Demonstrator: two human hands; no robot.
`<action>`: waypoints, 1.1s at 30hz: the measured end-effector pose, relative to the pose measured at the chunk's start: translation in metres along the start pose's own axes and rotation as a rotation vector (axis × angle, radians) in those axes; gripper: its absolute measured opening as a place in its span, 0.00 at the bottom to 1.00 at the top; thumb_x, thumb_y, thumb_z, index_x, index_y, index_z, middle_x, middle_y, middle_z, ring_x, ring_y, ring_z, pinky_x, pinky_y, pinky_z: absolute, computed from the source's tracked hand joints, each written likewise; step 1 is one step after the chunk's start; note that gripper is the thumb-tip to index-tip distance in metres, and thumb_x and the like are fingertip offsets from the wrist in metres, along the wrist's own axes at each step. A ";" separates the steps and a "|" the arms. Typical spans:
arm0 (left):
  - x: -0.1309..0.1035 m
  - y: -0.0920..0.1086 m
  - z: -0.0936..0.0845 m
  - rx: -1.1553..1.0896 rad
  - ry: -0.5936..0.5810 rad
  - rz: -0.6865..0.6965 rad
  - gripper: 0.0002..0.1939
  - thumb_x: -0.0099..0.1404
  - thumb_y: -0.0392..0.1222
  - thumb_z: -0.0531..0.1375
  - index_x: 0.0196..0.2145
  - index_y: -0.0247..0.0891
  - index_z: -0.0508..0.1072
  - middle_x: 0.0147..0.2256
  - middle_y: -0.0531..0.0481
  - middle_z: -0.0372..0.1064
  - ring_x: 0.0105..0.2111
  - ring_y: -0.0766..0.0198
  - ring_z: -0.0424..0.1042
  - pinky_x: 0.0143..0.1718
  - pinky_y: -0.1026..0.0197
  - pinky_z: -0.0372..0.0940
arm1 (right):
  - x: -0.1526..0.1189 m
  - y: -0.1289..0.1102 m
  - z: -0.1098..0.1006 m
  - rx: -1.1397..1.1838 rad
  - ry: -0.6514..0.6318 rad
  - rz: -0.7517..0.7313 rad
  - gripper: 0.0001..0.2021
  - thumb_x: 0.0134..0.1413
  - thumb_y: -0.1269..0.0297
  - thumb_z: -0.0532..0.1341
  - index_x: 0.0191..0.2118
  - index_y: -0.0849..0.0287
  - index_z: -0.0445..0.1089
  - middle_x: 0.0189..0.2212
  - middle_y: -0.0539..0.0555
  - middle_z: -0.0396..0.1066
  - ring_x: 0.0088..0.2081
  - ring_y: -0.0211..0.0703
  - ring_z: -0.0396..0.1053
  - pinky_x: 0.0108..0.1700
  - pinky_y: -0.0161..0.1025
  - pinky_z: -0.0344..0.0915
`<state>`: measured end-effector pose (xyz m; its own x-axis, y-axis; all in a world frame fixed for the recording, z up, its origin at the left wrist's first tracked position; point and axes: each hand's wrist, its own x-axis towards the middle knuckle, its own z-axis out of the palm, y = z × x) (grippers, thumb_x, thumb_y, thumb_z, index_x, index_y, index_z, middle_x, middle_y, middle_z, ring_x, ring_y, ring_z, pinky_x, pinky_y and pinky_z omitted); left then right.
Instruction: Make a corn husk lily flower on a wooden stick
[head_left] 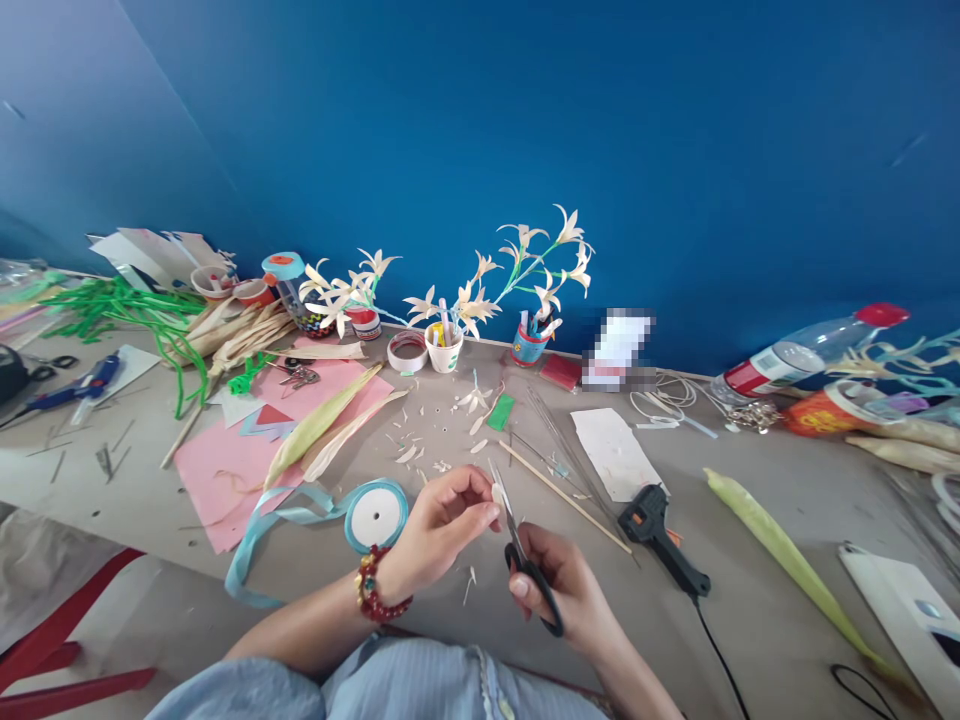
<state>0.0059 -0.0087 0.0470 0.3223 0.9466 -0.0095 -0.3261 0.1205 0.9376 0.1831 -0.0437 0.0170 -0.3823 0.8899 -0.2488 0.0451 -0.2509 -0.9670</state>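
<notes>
My left hand (pixel 448 525), with a red beaded bracelet on its wrist, pinches a small pale petal-shaped piece (pixel 498 493) between thumb and fingers. My right hand (pixel 559 580) is wrapped round the black handles of a pair of scissors (pixel 531 577). Their blades point up and left, right beside the pale piece; whether they touch it I cannot tell. Pale scraps (pixel 409 454) lie on the grey table beyond my hands. A roll of light blue ribbon (pixel 376 515) lies just left of my left hand.
Husk flowers (pixel 472 305) stand in cups along the blue wall. A black glue gun (pixel 664 540) with a cord lies to the right, near a white card (pixel 616 455) and a green husk (pixel 795 560). Pink paper (pixel 214 480) and green stems (pixel 127 310) lie left.
</notes>
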 end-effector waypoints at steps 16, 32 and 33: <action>0.002 0.007 0.001 0.007 -0.021 -0.037 0.12 0.61 0.45 0.65 0.28 0.35 0.70 0.29 0.51 0.65 0.28 0.67 0.67 0.33 0.64 0.66 | -0.002 0.003 -0.004 0.000 -0.028 -0.013 0.30 0.39 0.32 0.64 0.23 0.56 0.56 0.17 0.45 0.59 0.18 0.33 0.58 0.20 0.31 0.50; 0.001 0.002 0.000 -0.014 -0.036 -0.026 0.11 0.61 0.45 0.65 0.29 0.34 0.70 0.31 0.51 0.64 0.29 0.67 0.68 0.34 0.64 0.66 | -0.001 0.004 -0.002 0.038 -0.024 -0.013 0.30 0.39 0.33 0.65 0.24 0.56 0.55 0.16 0.44 0.57 0.16 0.32 0.55 0.19 0.31 0.50; 0.001 0.002 0.000 -0.014 -0.039 -0.023 0.11 0.61 0.45 0.65 0.29 0.34 0.70 0.31 0.51 0.64 0.29 0.67 0.68 0.34 0.64 0.66 | -0.001 0.005 -0.002 0.037 -0.022 -0.016 0.30 0.40 0.33 0.65 0.24 0.56 0.55 0.16 0.43 0.56 0.16 0.32 0.55 0.18 0.31 0.50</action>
<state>0.0053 -0.0074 0.0489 0.3642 0.9311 -0.0176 -0.3300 0.1467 0.9325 0.1858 -0.0452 0.0129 -0.4034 0.8852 -0.2317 0.0052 -0.2510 -0.9680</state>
